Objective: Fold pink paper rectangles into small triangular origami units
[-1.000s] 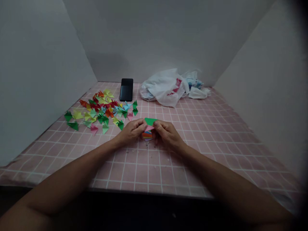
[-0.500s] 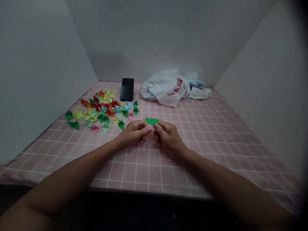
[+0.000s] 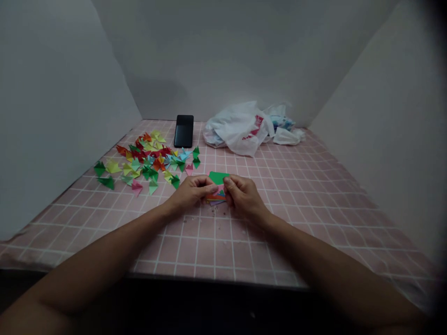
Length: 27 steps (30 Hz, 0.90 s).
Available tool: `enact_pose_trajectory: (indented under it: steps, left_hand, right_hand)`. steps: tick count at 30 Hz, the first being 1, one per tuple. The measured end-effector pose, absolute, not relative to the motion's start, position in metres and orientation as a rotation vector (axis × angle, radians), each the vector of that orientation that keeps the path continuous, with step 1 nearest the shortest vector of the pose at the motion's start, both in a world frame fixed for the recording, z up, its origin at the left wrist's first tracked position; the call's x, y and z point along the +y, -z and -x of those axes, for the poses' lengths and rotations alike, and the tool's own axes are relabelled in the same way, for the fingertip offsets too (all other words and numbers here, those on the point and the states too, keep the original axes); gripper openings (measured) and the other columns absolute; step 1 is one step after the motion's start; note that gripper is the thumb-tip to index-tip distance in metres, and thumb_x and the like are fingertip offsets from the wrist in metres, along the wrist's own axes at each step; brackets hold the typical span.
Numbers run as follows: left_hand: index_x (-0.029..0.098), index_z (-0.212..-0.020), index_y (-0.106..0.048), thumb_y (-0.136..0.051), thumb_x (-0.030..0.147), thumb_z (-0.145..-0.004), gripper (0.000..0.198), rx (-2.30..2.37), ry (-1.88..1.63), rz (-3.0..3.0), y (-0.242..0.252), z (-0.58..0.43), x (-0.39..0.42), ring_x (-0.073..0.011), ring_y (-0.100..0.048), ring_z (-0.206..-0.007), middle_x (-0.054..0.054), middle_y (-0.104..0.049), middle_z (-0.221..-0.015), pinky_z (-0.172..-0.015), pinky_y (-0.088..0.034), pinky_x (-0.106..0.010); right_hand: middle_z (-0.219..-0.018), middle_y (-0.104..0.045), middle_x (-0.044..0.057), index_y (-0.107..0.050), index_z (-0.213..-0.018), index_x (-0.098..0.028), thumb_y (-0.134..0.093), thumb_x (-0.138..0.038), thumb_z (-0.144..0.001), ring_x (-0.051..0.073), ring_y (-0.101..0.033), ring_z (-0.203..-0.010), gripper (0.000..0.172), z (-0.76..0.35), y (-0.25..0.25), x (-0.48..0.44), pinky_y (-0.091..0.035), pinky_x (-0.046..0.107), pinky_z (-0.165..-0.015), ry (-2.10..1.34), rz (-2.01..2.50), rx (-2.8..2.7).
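A small pink paper (image 3: 220,188) is pinched between my two hands near the middle of the table. My left hand (image 3: 191,191) has its thumb and fingers closed on the paper's left side. On the right side, my right hand (image 3: 242,193) grips it with closed fingertips. Below and behind the pink paper lies a stack of coloured sheets, with a green sheet (image 3: 218,177) on top and orange and purple edges showing at the front. My fingers partly hide the pink paper and the stack.
Many folded paper pieces (image 3: 150,172) in several colours spread over the left of the pink checked tablecloth (image 3: 279,242). A black phone (image 3: 184,131) and white plastic bags (image 3: 240,128) lie at the back. Walls stand behind and on both sides.
My left fingers have shifted slightly on the pink paper, and more of it and of the stack's front now shows. The whole view has moved very slightly.
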<state>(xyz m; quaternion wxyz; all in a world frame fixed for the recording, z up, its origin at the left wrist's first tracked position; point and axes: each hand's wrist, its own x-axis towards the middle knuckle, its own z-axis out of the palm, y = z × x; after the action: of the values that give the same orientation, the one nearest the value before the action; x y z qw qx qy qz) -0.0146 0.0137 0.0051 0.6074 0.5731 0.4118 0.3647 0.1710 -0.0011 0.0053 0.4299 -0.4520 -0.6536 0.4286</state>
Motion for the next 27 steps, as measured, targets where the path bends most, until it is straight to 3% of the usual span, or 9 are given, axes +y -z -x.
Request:
enact_pose_trajectory:
  steps: [3, 6, 12, 18, 23, 27]
  left_hand:
    - [0.016, -0.070, -0.060, -0.080, 0.045, -0.072, 0.035, 0.972, -0.910, -1.145, -0.0014, 0.0130, 0.0130, -0.0048, -0.039, -0.043, 0.006, -0.050, -0.054, -0.043, -0.025, -0.019]
    - [0.016, -0.070, -0.058, -0.082, 0.045, -0.071, 0.037, 0.935, -0.979, -1.031, 0.0011, 0.0117, 0.0131, -0.0044, -0.035, -0.043, 0.007, -0.044, -0.052, -0.043, -0.025, -0.018]
    - [0.016, -0.073, -0.059, -0.079, 0.042, -0.076, 0.033, 0.895, -0.975, -1.089, -0.0017, 0.0103, 0.0111, -0.0048, -0.042, -0.046, 0.006, -0.052, -0.059, -0.045, -0.033, -0.018]
    - [0.016, -0.078, -0.062, -0.081, 0.037, -0.077, 0.029, 0.877, -0.959, -1.097, -0.0012, 0.0100, 0.0093, -0.0050, -0.045, -0.051, 0.005, -0.054, -0.066, -0.048, -0.038, -0.019]
    - [0.015, -0.082, -0.066, -0.081, 0.036, -0.076, 0.027, 0.895, -0.993, -1.128, 0.0030, 0.0108, 0.0103, -0.0057, -0.051, -0.054, 0.004, -0.059, -0.068, -0.053, -0.042, -0.019]
    - [0.014, -0.082, -0.067, -0.084, 0.036, -0.073, 0.029, 0.887, -1.022, -1.126, 0.0023, 0.0110, 0.0105, -0.0070, -0.058, -0.058, 0.002, -0.064, -0.072, -0.058, -0.048, -0.021]
  right_hand:
    - [-0.047, -0.046, -0.006, -0.048, -0.067, -0.024, -0.054, -0.060, -0.094, 0.011, -0.044, -0.037, 0.046, -0.1712, -0.0037, 0.0013, -0.034, 0.026, -0.039, -1.201, 1.111, -1.451]
    - [-0.052, -0.050, -0.005, -0.049, -0.069, -0.023, -0.058, -0.058, -0.092, 0.010, -0.045, -0.039, 0.043, -0.1694, -0.0011, 0.0013, -0.035, 0.024, -0.039, -1.299, 1.044, -1.426]
    - [-0.065, -0.057, -0.005, -0.054, -0.086, -0.022, -0.067, -0.043, -0.086, 0.009, -0.051, -0.044, 0.025, -0.1651, 0.0035, -0.0019, -0.042, 0.022, -0.041, -1.446, 0.975, -1.445]
    - [-0.069, -0.055, -0.004, -0.056, -0.083, -0.020, -0.063, -0.034, -0.088, 0.009, -0.050, -0.049, 0.016, -0.1673, 0.0033, -0.0001, -0.040, 0.024, -0.046, -1.375, 0.992, -1.467]
    - [-0.071, -0.056, -0.001, -0.057, -0.076, -0.019, -0.062, -0.028, -0.086, 0.011, -0.050, -0.062, 0.014, -0.1681, -0.0001, 0.0001, -0.039, 0.025, -0.056, -1.161, 1.050, -1.598]
    - [-0.071, -0.056, -0.001, -0.058, -0.079, -0.019, -0.062, -0.034, -0.089, 0.011, -0.051, -0.062, 0.018, -0.1670, 0.0003, -0.0020, -0.041, 0.024, -0.055, -1.263, 0.979, -1.535]
